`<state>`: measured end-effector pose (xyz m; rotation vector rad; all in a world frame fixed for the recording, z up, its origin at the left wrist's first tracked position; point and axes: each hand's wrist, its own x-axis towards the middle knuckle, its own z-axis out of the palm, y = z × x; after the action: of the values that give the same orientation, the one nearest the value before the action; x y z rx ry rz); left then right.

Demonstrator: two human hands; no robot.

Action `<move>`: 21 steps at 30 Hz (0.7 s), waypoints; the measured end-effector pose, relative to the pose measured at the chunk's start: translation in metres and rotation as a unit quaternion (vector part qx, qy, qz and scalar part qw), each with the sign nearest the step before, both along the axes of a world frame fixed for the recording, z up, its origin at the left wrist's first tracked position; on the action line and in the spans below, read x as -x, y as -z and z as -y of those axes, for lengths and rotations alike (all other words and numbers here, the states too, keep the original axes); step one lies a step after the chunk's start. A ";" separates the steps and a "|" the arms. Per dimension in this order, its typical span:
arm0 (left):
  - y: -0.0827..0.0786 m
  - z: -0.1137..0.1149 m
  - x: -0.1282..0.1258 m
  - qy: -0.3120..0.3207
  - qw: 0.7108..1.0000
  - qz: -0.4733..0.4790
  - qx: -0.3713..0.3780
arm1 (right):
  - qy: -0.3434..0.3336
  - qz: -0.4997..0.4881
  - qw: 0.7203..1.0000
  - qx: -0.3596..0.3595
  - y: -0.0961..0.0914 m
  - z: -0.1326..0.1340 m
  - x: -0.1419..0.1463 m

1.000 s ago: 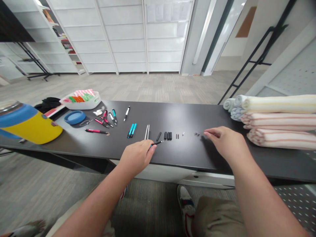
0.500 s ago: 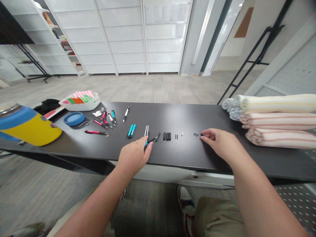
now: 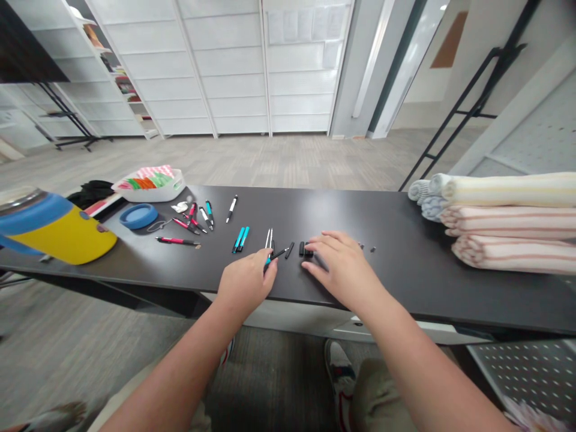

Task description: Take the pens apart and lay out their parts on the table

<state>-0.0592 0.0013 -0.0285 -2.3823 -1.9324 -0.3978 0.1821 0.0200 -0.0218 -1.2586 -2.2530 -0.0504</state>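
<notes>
My left hand (image 3: 245,277) is closed around a partly dismantled pen (image 3: 279,253) with a blue piece near the fingers and a black end pointing right. Silver slim rods (image 3: 269,236) lie just beyond that hand. To the right is a thin black piece (image 3: 289,250). My right hand (image 3: 342,268) is over the row of parts, fingers spread, thumb and fingertips near short black grips (image 3: 302,248). It hides some of the smaller parts. A tiny dark piece (image 3: 373,249) lies right of it. Two blue pen barrels (image 3: 240,239) rest left of the rods.
Several pens (image 3: 198,219) lie on the dark table (image 3: 342,210) at left, near a blue ring-shaped lid (image 3: 138,216), a white basket (image 3: 168,189) and a yellow-blue container (image 3: 76,234). Rolled towels (image 3: 513,222) are stacked at the right end.
My right hand has moved left from the tiny pieces to the short black grips, and its fingers have spread. A tiny dark piece stays where it was. My left hand keeps its hold.
</notes>
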 end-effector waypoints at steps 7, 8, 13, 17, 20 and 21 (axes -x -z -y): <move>-0.002 -0.002 -0.001 -0.006 1.000 0.007 0.021 | -0.004 0.002 0.999 0.041 0.010 -0.016 0.026; -0.003 -0.003 -0.001 -0.006 1.000 0.006 0.026 | -0.003 0.003 0.999 0.042 0.010 -0.018 0.027; -0.011 -0.008 0.001 0.010 0.998 0.003 0.058 | -0.009 0.000 0.999 0.048 0.011 -0.023 0.031; -0.014 -0.012 0.004 0.029 0.997 0.000 0.070 | -0.017 -0.002 0.999 0.048 0.014 -0.026 0.033; -0.014 -0.015 0.005 0.040 0.997 0.003 0.069 | -0.018 0.000 0.999 0.047 0.016 -0.027 0.036; -0.014 -0.016 0.006 0.043 0.997 0.004 0.067 | -0.018 -0.001 0.999 0.047 0.016 -0.027 0.037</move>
<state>-0.0650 0.0175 -0.0150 -2.5567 -1.9241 -0.2910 0.1449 0.0474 -0.0378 -1.2657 -2.2992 0.0699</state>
